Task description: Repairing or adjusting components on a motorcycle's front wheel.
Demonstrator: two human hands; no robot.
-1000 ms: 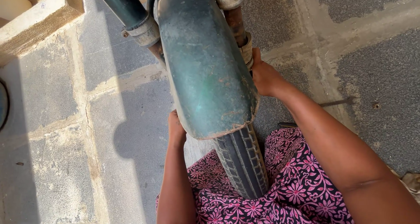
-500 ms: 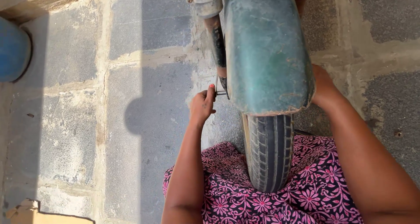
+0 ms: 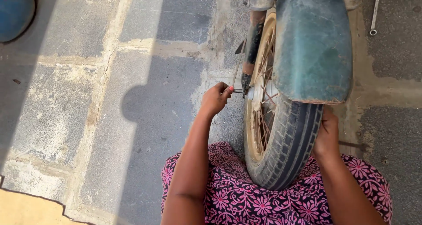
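Stretching beneath everything, a floor [image 3: 132, 97] of grey concrete slabs with pale, cracked joints is seen, half lit by sun and half covered by shade, with the rounded shadow of a head cast on it. A blue rounded object [image 3: 15, 11] is cut off by the top left corner, a tan surface [image 3: 26, 209] by the bottom left corner, and a spanner [image 3: 374, 11] is laid on the ground at the top right. A motorcycle wheel [image 3: 281, 137] with a ribbed tyre, rusty spokes and a worn teal mudguard [image 3: 313, 44] is stood between the knees, over a pink-flowered garment [image 3: 246, 198]. The left hand [image 3: 215, 99] is closed around the end of a thin metal axle rod [image 3: 238, 91] at the wheel's hub, fingers curled tightly over it. The right hand [image 3: 327, 135] is pressed against the far side of the tyre, just under the mudguard's lower edge; its fingers are hidden, so how far it is closed cannot be told. Compared with half a second ago, the left hand has been brought from open and raised beside the hub to closed on the rod, and the view has been shifted so that more of the spokes and the spanner are shown.
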